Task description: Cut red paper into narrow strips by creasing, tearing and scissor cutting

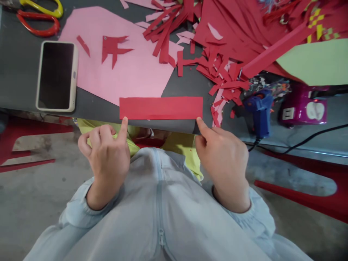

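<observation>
A long red paper strip lies flat near the table's front edge, partly over pink paper. With its index finger stretched out, my left hand touches the strip's lower left corner; the other fingers are loosely bent and hold nothing. At the lower right corner rests the index fingertip of my right hand, its remaining fingers bent and partly hidden underneath. A fish-like red paper cutout with a small eye mark sits on the pink sheet, beside a small red scrap.
A phone lies at left, below scissors with red and yellow handles. Red and pink scraps are heaped to the right, near a blue glue gun, a purple power box and a black cable. Red stools flank me.
</observation>
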A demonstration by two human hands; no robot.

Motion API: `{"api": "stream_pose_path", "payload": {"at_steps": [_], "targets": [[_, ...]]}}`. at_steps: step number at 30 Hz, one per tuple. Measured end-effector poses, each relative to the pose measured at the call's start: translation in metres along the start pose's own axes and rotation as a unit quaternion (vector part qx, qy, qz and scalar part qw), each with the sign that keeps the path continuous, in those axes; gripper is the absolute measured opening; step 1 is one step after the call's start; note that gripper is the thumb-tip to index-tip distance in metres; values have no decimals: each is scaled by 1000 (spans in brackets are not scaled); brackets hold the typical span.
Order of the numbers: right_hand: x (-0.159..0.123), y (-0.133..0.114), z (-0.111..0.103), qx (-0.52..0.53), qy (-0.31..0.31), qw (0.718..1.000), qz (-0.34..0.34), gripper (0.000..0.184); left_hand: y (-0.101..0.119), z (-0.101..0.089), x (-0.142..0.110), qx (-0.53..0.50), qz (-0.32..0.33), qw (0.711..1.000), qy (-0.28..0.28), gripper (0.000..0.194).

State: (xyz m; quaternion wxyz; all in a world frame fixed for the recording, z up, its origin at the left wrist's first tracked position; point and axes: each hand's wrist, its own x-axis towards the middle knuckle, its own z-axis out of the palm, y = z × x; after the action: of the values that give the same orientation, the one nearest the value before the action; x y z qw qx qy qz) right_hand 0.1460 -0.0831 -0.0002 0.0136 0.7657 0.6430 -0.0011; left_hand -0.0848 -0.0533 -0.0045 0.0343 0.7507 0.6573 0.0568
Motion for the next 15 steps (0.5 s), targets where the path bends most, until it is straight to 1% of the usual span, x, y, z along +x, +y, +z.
{"api": "stream_pose_path", "payload": {"at_steps": [3, 6, 11, 13, 15], "targets": [[0, 0, 0, -5, 3, 1000, -4, 50, -6, 0, -2, -5, -1, 1000, 0, 56], [0, 1, 0, 0, 3, 1000, -6, 51, -9, 3, -4, 9, 15, 1000, 16, 57], [2, 5, 0, 40, 5, 999, 5, 52, -12, 12, -4, 1, 30, 996, 85, 56], [4, 10, 0, 60, -4, 998, 15, 52, -13, 12, -3, -10, 32, 995, 90, 55], [6, 15, 0, 78, -16, 997, 22, 52, -15, 11, -2, -12, 33, 996, 81, 53]]}}
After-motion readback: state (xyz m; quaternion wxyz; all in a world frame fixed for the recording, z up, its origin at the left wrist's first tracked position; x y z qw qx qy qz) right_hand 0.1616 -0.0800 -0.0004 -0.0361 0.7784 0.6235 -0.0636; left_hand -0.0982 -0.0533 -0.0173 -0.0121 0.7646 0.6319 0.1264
